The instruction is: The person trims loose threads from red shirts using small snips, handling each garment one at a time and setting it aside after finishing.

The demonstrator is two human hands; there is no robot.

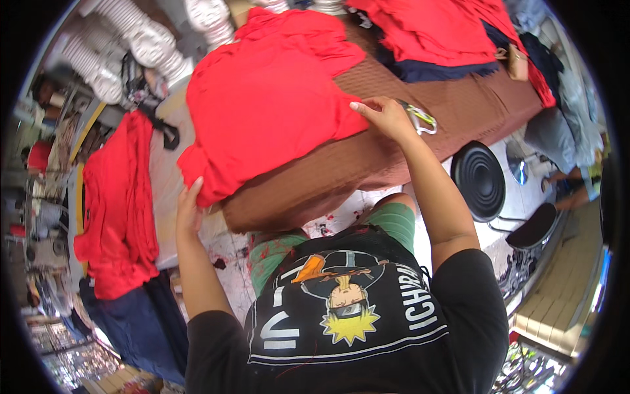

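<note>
A red shirt (269,98) lies spread over a brown quilted cloth (387,148) that covers the table. My left hand (189,209) is at the shirt's near left corner, its fingers along the edge of the fabric. At the right edge, my right hand (388,118) has its thumb on the red cloth and its other fingers bent beside it. Both hands appear to pinch the fabric, though the fingertips are partly hidden. Just right of my right hand lies a small tool with yellow-green and white loop handles (422,119), probably scissors.
More red garments (433,33) are piled over dark navy cloth (446,71) at the far right. Another red garment (121,217) hangs at the left above navy fabric (141,322). Stacked white items (147,43) stand behind. A round black stool (478,180) is at the right.
</note>
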